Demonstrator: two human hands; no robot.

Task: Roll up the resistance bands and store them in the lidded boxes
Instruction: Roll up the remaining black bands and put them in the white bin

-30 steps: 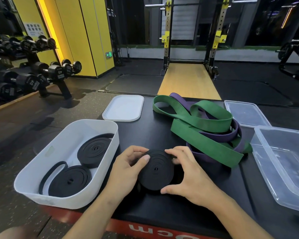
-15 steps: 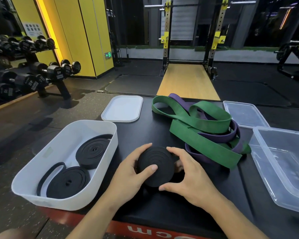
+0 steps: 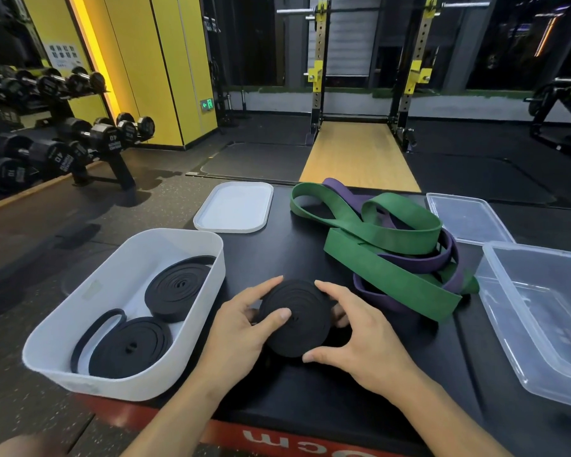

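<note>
Both my left hand (image 3: 241, 328) and right hand (image 3: 360, 338) grip the rolled black band (image 3: 297, 319) over the worktop (image 3: 409, 374), beside the white box (image 3: 89, 291); rolling seems finished, so next comes lifting it in.

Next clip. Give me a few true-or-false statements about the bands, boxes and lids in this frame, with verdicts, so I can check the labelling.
1. The left hand and right hand both grip a rolled black band. True.
2. The white box holds three rolls. False: it holds two, a far roll and a near roll.
3. The green band is rolled up. False: it lies loose, tangled with the purple band.
4. The clear box has its lid off. True: the clear lid lies beyond it.
5. The white lid is closed on the white box. False: it lies on the platform beyond the box.
</note>
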